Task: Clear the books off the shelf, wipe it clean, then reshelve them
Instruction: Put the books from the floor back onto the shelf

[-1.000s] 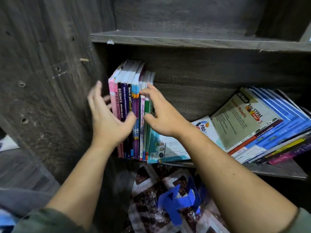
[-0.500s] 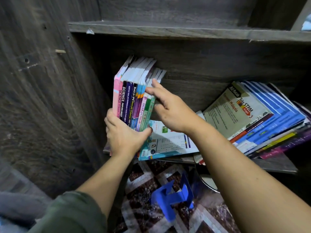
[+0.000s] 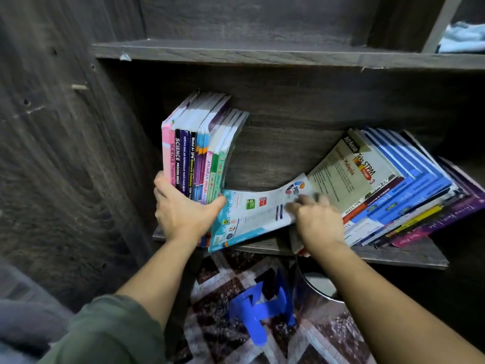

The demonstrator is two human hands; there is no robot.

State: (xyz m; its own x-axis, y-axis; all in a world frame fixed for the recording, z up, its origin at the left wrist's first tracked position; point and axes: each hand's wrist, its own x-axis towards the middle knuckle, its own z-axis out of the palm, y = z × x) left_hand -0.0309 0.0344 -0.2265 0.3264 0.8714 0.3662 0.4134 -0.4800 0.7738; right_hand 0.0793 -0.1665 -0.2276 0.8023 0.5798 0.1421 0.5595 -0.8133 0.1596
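While the left hand (image 3: 183,211) clamps thumb and fingers round the upright books (image 3: 194,153) at the shelf's (image 3: 409,256) left end, the right hand (image 3: 317,222), its grip blurred beyond telling, lies on the flat teal workbook (image 3: 252,214). Tugging that could slump the leaning pile (image 3: 393,187), seemingly propped on it, off the edge

A blue plastic piece (image 3: 258,308) lies on the patterned floor (image 3: 217,321), which is brown and white in squares. Just to its right sits a shiny round metal thing (image 3: 319,285) (half in shadow, so what it is cannot be told). Grey fabric (image 3: 26,319) lies at the lower left. A small wooden peg (image 3: 79,87) sticks out of the dark side panel (image 3: 65,179), near some drilled holes.
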